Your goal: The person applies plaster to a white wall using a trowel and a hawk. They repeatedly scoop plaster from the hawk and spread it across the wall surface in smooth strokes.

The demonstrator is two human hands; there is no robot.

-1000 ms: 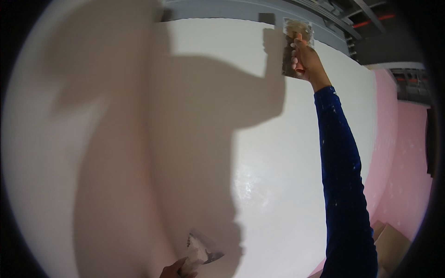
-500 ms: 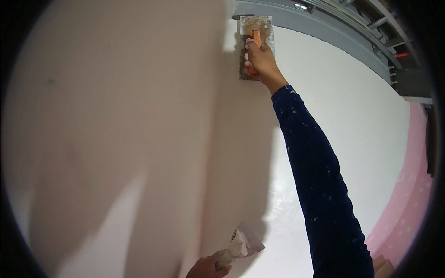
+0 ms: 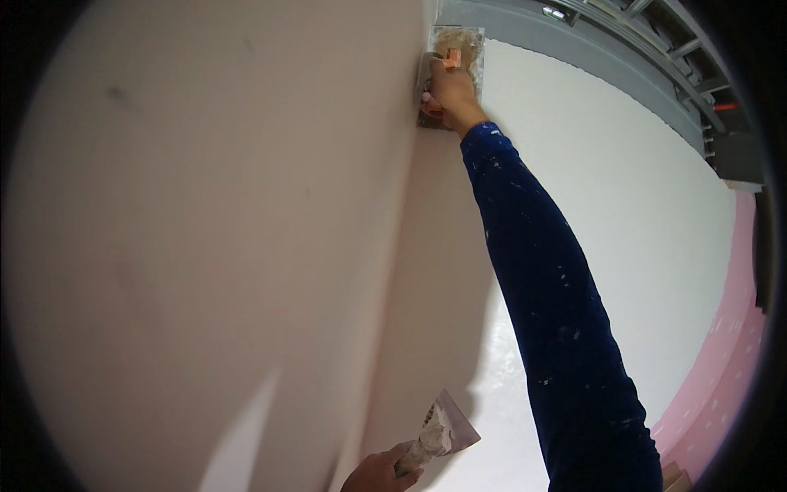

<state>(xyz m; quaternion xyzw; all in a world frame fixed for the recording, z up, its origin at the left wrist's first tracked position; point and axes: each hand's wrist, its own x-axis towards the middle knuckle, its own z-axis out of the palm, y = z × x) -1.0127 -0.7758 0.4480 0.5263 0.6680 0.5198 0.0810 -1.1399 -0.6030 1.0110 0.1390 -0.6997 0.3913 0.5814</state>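
Note:
My right hand (image 3: 451, 94) grips the orange handle of a rectangular, plaster-smeared trowel (image 3: 468, 51), held flat on the white wall (image 3: 623, 213) high up at the inside corner with the shaded wall (image 3: 188, 205). The navy sleeve on that arm has white specks. At the bottom, my left hand (image 3: 377, 471) is closed round the handle of a putty knife (image 3: 457, 428), its wide blade coated with some pale paste near the handle.
A grey band (image 3: 516, 33) runs along the top of the white wall. Metal framing (image 3: 680, 45) is overhead at the upper right. A pink wall surface (image 3: 713, 353) borders the white at the right, with a brown cardboard-like piece (image 3: 674, 478) low there.
The view has turned toward the left-hand wall. My right hand has moved the trowel left across the wall into the corner. My left hand and knife appear further right in view.

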